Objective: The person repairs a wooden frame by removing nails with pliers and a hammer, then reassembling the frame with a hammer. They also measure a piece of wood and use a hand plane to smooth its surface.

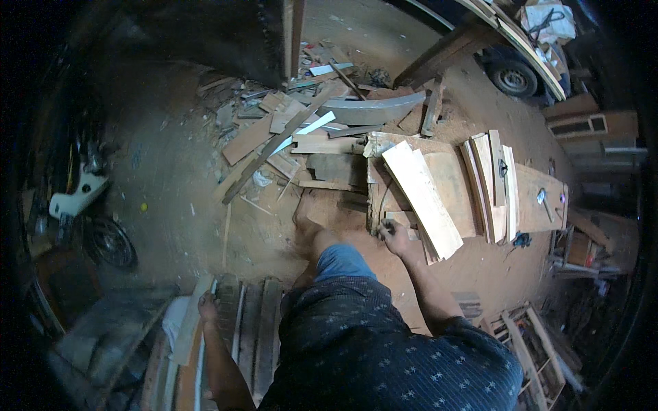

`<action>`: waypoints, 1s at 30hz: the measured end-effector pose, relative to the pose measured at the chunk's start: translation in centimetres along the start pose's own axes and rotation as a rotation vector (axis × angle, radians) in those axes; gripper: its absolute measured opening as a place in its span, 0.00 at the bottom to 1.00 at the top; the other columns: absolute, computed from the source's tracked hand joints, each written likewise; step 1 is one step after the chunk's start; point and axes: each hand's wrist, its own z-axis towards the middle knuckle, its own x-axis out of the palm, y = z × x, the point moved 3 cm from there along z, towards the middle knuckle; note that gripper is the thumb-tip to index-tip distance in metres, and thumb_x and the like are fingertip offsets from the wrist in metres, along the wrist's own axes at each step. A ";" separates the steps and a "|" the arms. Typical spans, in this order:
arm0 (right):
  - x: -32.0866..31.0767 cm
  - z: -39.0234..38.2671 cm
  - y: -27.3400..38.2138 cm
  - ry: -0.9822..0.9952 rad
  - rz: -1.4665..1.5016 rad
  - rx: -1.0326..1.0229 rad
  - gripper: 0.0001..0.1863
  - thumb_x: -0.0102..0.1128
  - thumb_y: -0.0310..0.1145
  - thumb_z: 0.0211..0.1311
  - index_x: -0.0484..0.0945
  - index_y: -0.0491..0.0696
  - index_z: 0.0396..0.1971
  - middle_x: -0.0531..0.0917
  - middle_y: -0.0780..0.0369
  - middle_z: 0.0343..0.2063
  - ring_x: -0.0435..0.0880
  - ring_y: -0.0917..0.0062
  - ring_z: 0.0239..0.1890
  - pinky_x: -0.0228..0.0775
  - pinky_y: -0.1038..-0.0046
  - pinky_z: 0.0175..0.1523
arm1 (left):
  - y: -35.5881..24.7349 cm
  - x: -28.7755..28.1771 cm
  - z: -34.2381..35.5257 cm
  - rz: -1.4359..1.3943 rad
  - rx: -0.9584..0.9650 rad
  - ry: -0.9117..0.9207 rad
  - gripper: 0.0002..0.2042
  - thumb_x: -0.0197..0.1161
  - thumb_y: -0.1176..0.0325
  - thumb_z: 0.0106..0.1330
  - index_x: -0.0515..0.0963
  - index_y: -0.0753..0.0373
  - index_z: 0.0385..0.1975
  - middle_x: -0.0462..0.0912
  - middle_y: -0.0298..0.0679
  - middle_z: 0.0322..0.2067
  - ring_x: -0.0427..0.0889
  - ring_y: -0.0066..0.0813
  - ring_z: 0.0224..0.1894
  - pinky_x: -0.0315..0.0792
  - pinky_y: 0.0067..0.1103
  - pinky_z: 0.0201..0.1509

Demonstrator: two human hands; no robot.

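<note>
My left hand (pixel 208 305) is low on the left, its fingers closed over the edge of a pale wooden board (pixel 187 335). That board tops a stack of planks beside my body. My right hand (pixel 393 238) is at the near left corner of the wooden workbench (pixel 445 162), its fingers curled in. Whatever it may hold there is too small to make out. Just beyond it, wide pale boards (pixel 425 198) lie aslant on the bench. Farther right on the bench lies a row of narrower planks (pixel 485 181), with a small dark tool (pixel 503 168) on them.
Offcuts and scrap wood (pixel 274 130) heap on the dusty floor beyond my legs. A motorbike (pixel 86 198) stands at the left. A hammer-like tool (pixel 545 203) lies at the bench's right end. A slatted wooden frame (pixel 531 349) rests at the lower right, and a vehicle wheel (pixel 513 79) shows far right.
</note>
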 end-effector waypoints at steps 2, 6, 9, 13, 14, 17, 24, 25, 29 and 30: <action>-1.6 1.8 6.5 -0.165 0.020 -0.049 0.17 0.63 0.36 0.67 0.82 0.38 0.48 0.88 0.52 0.37 0.87 0.70 0.41 0.78 0.69 0.49 | -2.5 1.1 2.0 0.168 0.152 0.117 0.11 0.58 0.63 0.73 0.79 0.63 0.44 0.79 0.35 0.36 0.77 0.24 0.36 0.71 0.22 0.34; -4.4 11.8 7.4 -0.545 0.056 -0.261 0.13 0.63 0.31 0.66 0.83 0.41 0.46 0.87 0.51 0.38 0.87 0.70 0.42 0.77 0.69 0.49 | -4.3 6.2 5.8 -0.128 -0.099 0.071 0.10 0.59 0.65 0.72 0.80 0.65 0.43 0.79 0.31 0.34 0.76 0.22 0.33 0.71 0.21 0.35; -9.6 18.6 10.4 -0.702 0.043 -0.303 0.15 0.64 0.32 0.64 0.81 0.40 0.47 0.86 0.49 0.38 0.86 0.61 0.41 0.76 0.66 0.49 | -9.2 10.2 6.1 -0.196 -0.099 0.354 0.10 0.61 0.65 0.71 0.80 0.64 0.43 0.80 0.31 0.34 0.76 0.21 0.35 0.71 0.21 0.37; -16.0 26.5 5.4 -0.811 -0.258 -0.222 0.21 0.65 0.39 0.61 0.80 0.42 0.51 0.84 0.48 0.43 0.84 0.56 0.46 0.74 0.60 0.53 | -12.3 13.4 12.8 0.086 -0.115 0.424 0.09 0.63 0.64 0.71 0.81 0.62 0.43 0.80 0.30 0.35 0.77 0.21 0.36 0.71 0.21 0.39; -17.2 27.9 3.3 -0.807 -0.312 -0.178 0.21 0.65 0.40 0.63 0.80 0.42 0.50 0.84 0.48 0.41 0.84 0.57 0.44 0.75 0.61 0.52 | -13.4 14.2 15.3 0.050 -0.140 0.425 0.09 0.63 0.63 0.71 0.80 0.61 0.43 0.80 0.30 0.36 0.77 0.21 0.36 0.71 0.20 0.39; -19.9 31.5 -2.4 -0.711 -0.379 0.037 0.26 0.64 0.47 0.63 0.80 0.40 0.50 0.83 0.46 0.44 0.83 0.56 0.48 0.75 0.61 0.53 | -16.9 18.2 22.2 0.176 -0.128 0.529 0.11 0.64 0.62 0.71 0.79 0.59 0.47 0.81 0.31 0.39 0.78 0.20 0.39 0.72 0.21 0.41; -19.5 37.4 -5.9 -0.550 -0.593 0.132 0.39 0.60 0.61 0.62 0.75 0.39 0.58 0.74 0.45 0.59 0.72 0.50 0.63 0.62 0.60 0.69 | -24.7 31.9 33.5 0.643 0.211 0.634 0.20 0.62 0.56 0.72 0.76 0.65 0.54 0.83 0.37 0.46 0.80 0.27 0.47 0.74 0.26 0.49; -19.2 37.8 -5.9 -0.525 -0.595 0.125 0.39 0.60 0.60 0.62 0.75 0.39 0.59 0.74 0.45 0.59 0.72 0.51 0.63 0.62 0.60 0.69 | -25.9 34.7 34.3 0.708 0.248 0.643 0.21 0.62 0.56 0.72 0.76 0.67 0.54 0.83 0.38 0.46 0.80 0.29 0.48 0.74 0.27 0.51; -19.6 39.8 -3.4 -0.261 -0.591 0.186 0.34 0.57 0.58 0.64 0.78 0.42 0.54 0.79 0.45 0.54 0.76 0.50 0.58 0.66 0.58 0.65 | -30.8 48.9 36.0 0.736 0.220 0.738 0.20 0.60 0.55 0.73 0.78 0.71 0.47 0.84 0.41 0.40 0.80 0.31 0.43 0.74 0.28 0.49; -19.3 39.4 -4.2 -0.355 -0.580 0.083 0.31 0.56 0.57 0.64 0.80 0.42 0.50 0.82 0.45 0.48 0.79 0.49 0.52 0.68 0.56 0.60 | -33.1 54.3 35.4 0.799 0.319 0.788 0.20 0.60 0.55 0.72 0.79 0.70 0.44 0.84 0.41 0.38 0.80 0.31 0.41 0.74 0.28 0.47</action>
